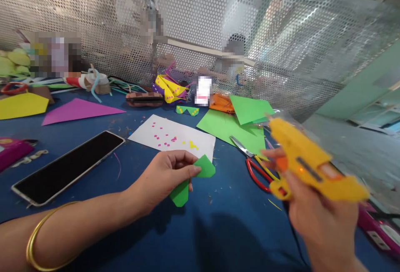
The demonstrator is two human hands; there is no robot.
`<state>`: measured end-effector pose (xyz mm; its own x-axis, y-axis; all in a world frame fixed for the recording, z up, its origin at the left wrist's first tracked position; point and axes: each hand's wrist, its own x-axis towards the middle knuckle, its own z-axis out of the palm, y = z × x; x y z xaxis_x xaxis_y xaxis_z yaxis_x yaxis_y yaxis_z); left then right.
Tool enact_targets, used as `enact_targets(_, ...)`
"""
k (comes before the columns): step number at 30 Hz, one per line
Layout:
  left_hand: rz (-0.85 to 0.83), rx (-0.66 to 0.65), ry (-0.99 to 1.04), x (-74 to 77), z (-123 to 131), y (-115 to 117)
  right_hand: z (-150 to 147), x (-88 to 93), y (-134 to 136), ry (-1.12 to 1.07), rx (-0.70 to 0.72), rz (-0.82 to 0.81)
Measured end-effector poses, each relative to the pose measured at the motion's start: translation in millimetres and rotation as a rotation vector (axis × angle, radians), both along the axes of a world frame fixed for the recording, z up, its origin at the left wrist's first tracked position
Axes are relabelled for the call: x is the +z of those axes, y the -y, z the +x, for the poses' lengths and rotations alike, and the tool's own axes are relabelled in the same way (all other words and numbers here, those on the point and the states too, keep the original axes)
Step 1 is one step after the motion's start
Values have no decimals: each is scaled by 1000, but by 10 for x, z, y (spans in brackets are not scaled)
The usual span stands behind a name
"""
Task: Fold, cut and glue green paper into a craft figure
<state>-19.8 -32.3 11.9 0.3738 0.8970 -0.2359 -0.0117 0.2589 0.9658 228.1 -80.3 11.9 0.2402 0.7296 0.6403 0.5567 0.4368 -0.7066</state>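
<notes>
My left hand (173, 172) pinches a small cut piece of green paper (206, 167) between thumb and fingers; a lower part of green paper shows beneath the palm. On the right, my right hand (318, 213) is wrapped round a yellow glue gun (300, 151), a little blurred, its nozzle pointing up and left. Beyond my left hand lies a white sheet (142, 132) with several tiny pink and yellow paper bits on it. Red-handled scissors (258, 174) rest between the two hands, partly behind the glue gun.
Around the blue table (103, 234) lie a phone (70, 168), a purple paper piece (79, 111), yellow paper (23, 105), green sheets (233, 128) and a small decorated green cutout (187, 110). A magenta power strip (379, 230) sits at right. A perforated metal screen (193, 18) stands behind.
</notes>
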Motion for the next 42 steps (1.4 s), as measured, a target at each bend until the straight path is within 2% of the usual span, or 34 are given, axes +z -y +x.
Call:
enact_targets(3, 13, 11, -48, 3, 5, 8, -342, -180, 270, 84, 61, 4)
enact_targets(6, 51, 34, -94, 5, 6, 10, -379, -284, 343, 215, 104, -2)
enact_targets(14, 97, 68, -157, -20, 1, -12, -290, -214, 206, 478, 309, -70)
enact_targets(19, 88, 81, -180, -49, 9, -26, -383, -294, 207, 375, 216, -67)
enact_targets(31, 105, 91, -184, 2, 27, 18, -420, -299, 199, 458, 186, -33)
enact_targets(42, 100, 96, -205, 0, 31, 5, -366, -286, 194, 444, 251, -54)
